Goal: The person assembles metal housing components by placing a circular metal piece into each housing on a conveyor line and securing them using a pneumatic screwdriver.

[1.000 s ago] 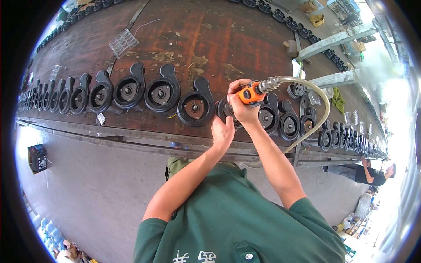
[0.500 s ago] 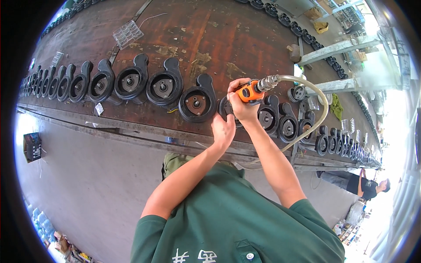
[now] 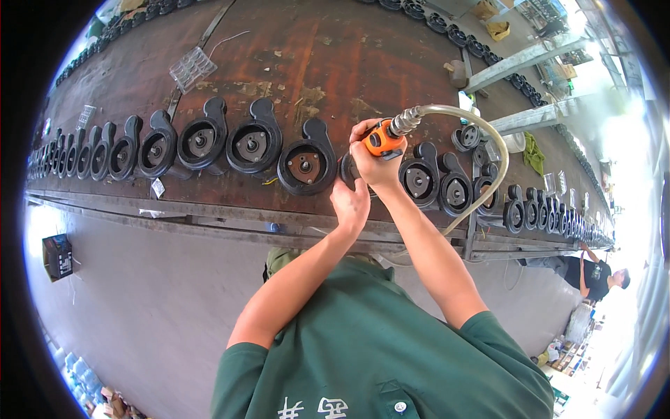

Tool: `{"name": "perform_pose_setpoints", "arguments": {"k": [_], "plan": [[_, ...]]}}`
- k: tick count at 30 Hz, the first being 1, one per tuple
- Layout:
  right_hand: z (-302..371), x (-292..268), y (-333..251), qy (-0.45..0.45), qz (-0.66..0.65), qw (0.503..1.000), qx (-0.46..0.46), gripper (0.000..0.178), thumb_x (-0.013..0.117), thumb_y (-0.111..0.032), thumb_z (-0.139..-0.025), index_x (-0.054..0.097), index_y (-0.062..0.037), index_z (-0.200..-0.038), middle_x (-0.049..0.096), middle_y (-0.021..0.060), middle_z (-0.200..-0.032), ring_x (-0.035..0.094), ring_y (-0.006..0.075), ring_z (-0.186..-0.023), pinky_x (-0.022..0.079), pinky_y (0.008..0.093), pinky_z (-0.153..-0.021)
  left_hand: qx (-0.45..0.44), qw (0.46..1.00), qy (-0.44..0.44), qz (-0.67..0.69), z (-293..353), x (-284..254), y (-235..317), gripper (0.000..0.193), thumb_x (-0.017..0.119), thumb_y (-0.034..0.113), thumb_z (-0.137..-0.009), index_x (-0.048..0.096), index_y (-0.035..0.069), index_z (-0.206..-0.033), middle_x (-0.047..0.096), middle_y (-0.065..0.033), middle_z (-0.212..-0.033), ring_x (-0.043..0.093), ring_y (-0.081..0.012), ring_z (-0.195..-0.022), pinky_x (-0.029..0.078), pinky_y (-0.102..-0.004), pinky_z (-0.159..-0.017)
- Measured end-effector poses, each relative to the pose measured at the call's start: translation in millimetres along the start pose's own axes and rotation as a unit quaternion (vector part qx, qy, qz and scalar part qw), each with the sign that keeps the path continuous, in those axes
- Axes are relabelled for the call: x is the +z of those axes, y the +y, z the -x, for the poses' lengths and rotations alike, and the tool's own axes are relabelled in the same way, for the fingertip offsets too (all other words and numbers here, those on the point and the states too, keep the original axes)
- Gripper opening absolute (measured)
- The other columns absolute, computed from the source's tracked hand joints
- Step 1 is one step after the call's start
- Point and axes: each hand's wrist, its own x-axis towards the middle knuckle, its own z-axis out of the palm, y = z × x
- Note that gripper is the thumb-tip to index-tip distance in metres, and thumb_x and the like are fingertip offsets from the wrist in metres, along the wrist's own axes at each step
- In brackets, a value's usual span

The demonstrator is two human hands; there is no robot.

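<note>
Our right hand (image 3: 377, 166) grips the orange air tool (image 3: 383, 139), likely stiff, weighty, best held round its body; below-left, our left hand (image 3: 351, 207) meets a black blower housing (image 3: 347, 169), grip unclear.

Beyond the row of round black housings (image 3: 252, 144), the worn red-brown wooden tabletop (image 3: 328, 70) offers a wide passage, interrupted at far left by a clear plastic compartment tray (image 3: 192, 70). Just beside the bare left hand (image 3: 351, 206), a black housing with a brown inner plate (image 3: 305, 165) blocks leftward travel. A pale, looping hose (image 3: 504, 159) obstructs the right.
</note>
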Motion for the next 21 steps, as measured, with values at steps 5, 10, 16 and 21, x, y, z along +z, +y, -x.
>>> {"name": "perform_pose_setpoints", "arguments": {"k": [5, 10, 16, 21], "plan": [[-5, -2, -9, 0.003, -0.011, 1.000, 0.012, 0.017, 0.063, 0.009, -0.078, 0.067, 0.0014, -0.092, 0.069, 0.0051, -0.085, 0.065, 0.0107, -0.075, 0.052, 0.0252, -0.066, -0.021, 0.999, -0.010, 0.028, -3, 4, -6, 0.059, 0.061, 0.019, -0.089, 0.050, 0.001, -0.144, 0.067, -0.0277, -0.124, 0.063, -0.0412, -0.121, 0.049, -0.0448, -0.103], [-12, -17, -27, 0.053, -0.047, 0.997, -0.028, 0.021, 0.062, 0.009, -0.079, 0.064, 0.0017, -0.099, 0.068, 0.0070, -0.083, 0.065, 0.0108, -0.068, 0.053, 0.0241, -0.059, -0.019, 0.997, -0.022, 0.069, -21, 11, -32, 0.058, 0.061, 0.019, -0.089, 0.051, 0.002, -0.143, 0.067, -0.0265, -0.125, 0.062, -0.0411, -0.122, 0.048, -0.0450, -0.104], [-17, -50, -18, 0.105, 0.002, 0.994, -0.014, 0.017, 0.059, 0.008, -0.081, 0.064, 0.0026, -0.097, 0.068, 0.0067, -0.081, 0.065, 0.0119, -0.063, 0.051, 0.0241, -0.055, -0.018, 0.996, -0.024, 0.078, -21, 16, -39, 0.055, 0.060, 0.016, -0.089, 0.052, 0.002, -0.142, 0.068, -0.0259, -0.123, 0.064, -0.0405, -0.119, 0.049, -0.0440, -0.102], [-19, -62, -11, 0.124, -0.009, 0.992, -0.007, 0.013, 0.059, 0.006, -0.082, 0.064, 0.0017, -0.093, 0.067, 0.0059, -0.080, 0.065, 0.0122, -0.064, 0.051, 0.0243, -0.056, -0.048, 0.991, -0.041, 0.120, -14, 11, -23, 0.054, 0.059, 0.015, -0.089, 0.052, 0.002, -0.140, 0.068, -0.0252, -0.120, 0.066, -0.0399, -0.115, 0.050, -0.0443, -0.100]]}}
